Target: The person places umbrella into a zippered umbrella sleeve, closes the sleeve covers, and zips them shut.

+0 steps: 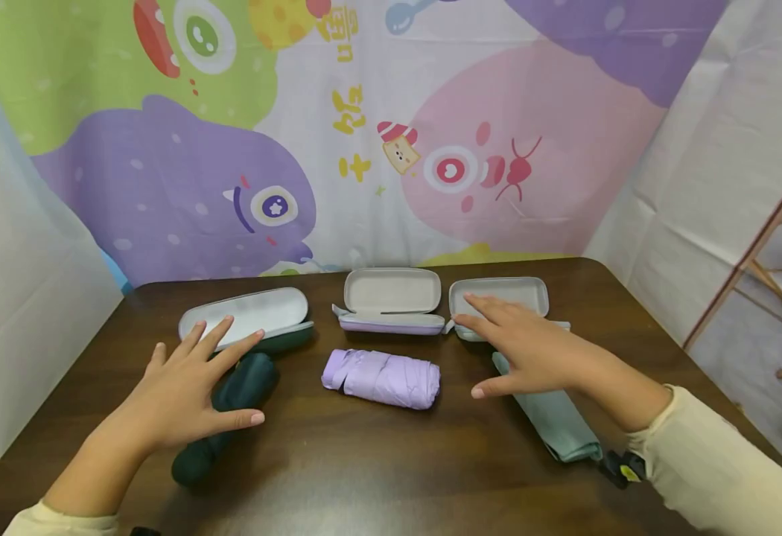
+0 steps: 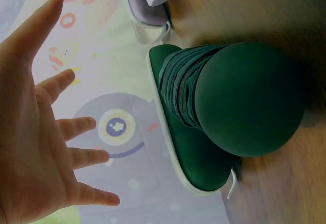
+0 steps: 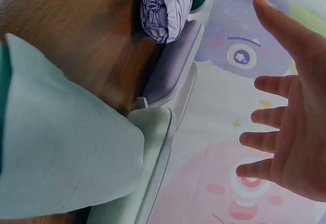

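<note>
My left hand (image 1: 179, 398), fingers spread, hovers over a dark green folded umbrella (image 1: 193, 461) and holds nothing. Behind that umbrella lies an open dark green case (image 1: 246, 313) with a pale lining. My right hand (image 1: 532, 350) is spread too, above a light green folded umbrella (image 1: 558, 424), partly covering an open case (image 1: 532, 292) with a grey lining. Between the hands a lilac folded umbrella (image 1: 383, 380) lies on the table, in front of an open lilac case (image 1: 392, 292). In the wrist views both palms (image 2: 35, 147) (image 3: 300, 137) show bare.
The cases stand in a row near the back edge of the brown wooden table (image 1: 364, 476). A cartoon-printed cloth (image 1: 364, 223) hangs behind it. By the right sleeve lies a small black object (image 1: 622, 469) with a yellow-green mark.
</note>
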Demonstrator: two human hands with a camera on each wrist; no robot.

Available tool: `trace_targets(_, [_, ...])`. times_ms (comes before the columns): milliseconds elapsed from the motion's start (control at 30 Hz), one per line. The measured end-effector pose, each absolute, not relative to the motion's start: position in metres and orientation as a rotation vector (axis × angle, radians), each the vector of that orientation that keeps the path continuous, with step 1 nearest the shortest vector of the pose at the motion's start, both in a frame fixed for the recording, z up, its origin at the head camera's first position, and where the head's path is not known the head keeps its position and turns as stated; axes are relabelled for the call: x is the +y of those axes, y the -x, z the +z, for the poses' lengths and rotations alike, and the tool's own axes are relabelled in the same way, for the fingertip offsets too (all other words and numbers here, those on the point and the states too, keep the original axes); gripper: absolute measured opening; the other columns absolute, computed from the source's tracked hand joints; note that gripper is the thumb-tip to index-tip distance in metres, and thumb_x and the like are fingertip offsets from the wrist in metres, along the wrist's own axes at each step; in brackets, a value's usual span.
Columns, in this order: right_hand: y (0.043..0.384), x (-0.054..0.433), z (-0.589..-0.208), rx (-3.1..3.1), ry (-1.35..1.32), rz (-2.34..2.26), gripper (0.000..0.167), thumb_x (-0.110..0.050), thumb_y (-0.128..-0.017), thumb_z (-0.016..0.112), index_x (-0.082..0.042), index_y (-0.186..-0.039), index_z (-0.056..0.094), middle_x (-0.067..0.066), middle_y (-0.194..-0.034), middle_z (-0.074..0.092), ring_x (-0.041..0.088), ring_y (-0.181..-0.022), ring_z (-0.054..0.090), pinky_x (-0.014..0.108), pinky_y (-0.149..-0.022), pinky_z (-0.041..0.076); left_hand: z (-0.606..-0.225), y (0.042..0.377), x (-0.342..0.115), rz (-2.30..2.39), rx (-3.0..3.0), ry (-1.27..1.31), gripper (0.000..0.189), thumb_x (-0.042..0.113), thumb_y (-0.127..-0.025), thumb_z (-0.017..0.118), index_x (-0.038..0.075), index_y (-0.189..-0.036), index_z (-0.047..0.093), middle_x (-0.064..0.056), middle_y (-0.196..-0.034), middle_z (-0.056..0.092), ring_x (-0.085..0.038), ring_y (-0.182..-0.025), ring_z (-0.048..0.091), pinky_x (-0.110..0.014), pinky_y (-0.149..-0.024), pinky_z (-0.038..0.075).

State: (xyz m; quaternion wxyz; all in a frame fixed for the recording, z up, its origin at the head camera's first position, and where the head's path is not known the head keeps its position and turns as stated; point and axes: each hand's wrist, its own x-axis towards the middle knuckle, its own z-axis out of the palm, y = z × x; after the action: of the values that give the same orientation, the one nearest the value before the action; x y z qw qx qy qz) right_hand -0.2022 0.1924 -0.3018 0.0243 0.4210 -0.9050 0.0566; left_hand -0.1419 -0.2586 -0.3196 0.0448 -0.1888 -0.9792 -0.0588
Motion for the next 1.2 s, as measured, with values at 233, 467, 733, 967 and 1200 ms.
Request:
trace_targets(233, [0.208, 0.181, -0.303, -2.699, -1.389, 0.204, 0.088, -0.053, -0.078, 0.076, -0.002, -0.143, 0.044, 0.024, -0.15, 0.035, 0.039, -0.137, 0.035, 0.055, -0.108, 0.03, -0.323, 0.142, -0.261, -0.197, -2.983, 0.583, 0.1, 0.077, -0.074, 0.062, 0.033, -0.155, 0.024, -0.02, -0.158, 0.021, -0.054, -0.137, 0.022, -0.083, -0.09, 0.015])
trace_targets(467, [0.212, 0.168, -0.303, -2.679, -1.399, 0.262, 0.076, -0.044, -0.08, 0.078, -0.001, -0.137, 0.051, 0.019, -0.142, 0.047, 0.035, -0.13, 0.045, 0.05, -0.104, 0.038, -0.326, 0.146, -0.265, -0.249, -2.917, 0.632, 0.097, 0.074, -0.075, 0.065, 0.028, -0.153, 0.031, -0.022, -0.153, 0.029, -0.052, -0.134, 0.029, -0.078, -0.095, 0.023])
trace_targets(733, [0.218, 0.151, -0.297, -2.633, -1.439, 0.283, 0.068, -0.038, -0.078, 0.081, -0.003, -0.13, 0.056, 0.016, -0.136, 0.052, 0.032, -0.124, 0.05, 0.046, -0.103, 0.041, -0.326, 0.15, -0.268, -0.298, -2.841, 0.693, 0.091, 0.065, -0.076, 0.072, 0.022, -0.149, 0.038, -0.024, -0.143, 0.04, -0.049, -0.124, 0.042, -0.071, -0.093, 0.034])
trace_targets(967, [0.223, 0.137, -0.296, -2.592, -1.487, 0.307, 0.062, -0.033, -0.079, 0.081, -0.002, -0.127, 0.059, 0.014, -0.132, 0.054, 0.03, -0.119, 0.053, 0.045, -0.1, 0.043, -0.324, 0.151, -0.272, -0.339, -2.831, 0.681, 0.09, 0.061, -0.075, 0.075, 0.016, -0.147, 0.043, -0.023, -0.137, 0.046, -0.045, -0.121, 0.045, -0.068, -0.09, 0.04])
trace_targets(1200, [0.226, 0.121, -0.296, -2.544, -1.555, 0.329, 0.058, -0.03, -0.079, 0.08, -0.002, -0.125, 0.059, 0.013, -0.13, 0.055, 0.028, -0.12, 0.053, 0.042, -0.101, 0.043, -0.322, 0.149, -0.278, -0.368, -2.841, 0.659, 0.088, 0.061, -0.076, 0.074, 0.014, -0.145, 0.045, -0.021, -0.135, 0.047, -0.042, -0.118, 0.046, -0.065, -0.09, 0.042])
